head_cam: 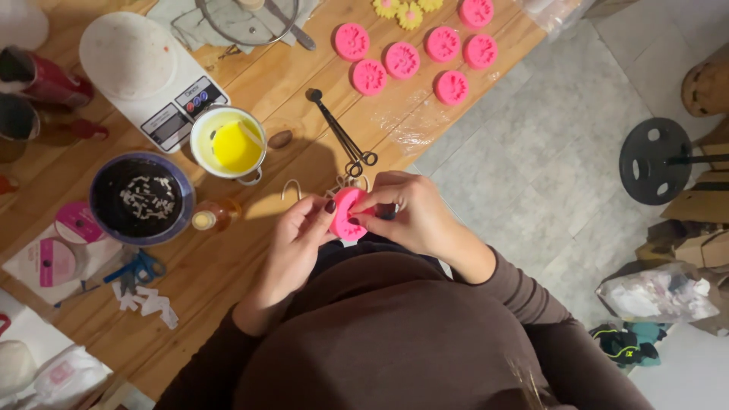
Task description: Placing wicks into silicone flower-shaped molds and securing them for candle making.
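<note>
- Presently, left hand (298, 231): fingers curled, thumb and fingertips pinching the left edge of the pink mould (346, 215).
- Right hand (406, 212): fingers bent, gripping the mould's right side and pressing at its rim.
- Pink mould: round, bright pink silicone, tilted, held between both hands above the wooden table (228, 273) edge, close to the body.
- Nearby: black scissors (342, 137); small pot (228, 143) of yellow wax.

A pale wooden plank table (250, 250) carries a white kitchen scale (148, 76), a small white pot of yellow liquid (228, 143), a dark bowl of white bits (141, 199), black scissor-handled tongs (340, 135), and round pink silicone moulds (414, 55).
</note>
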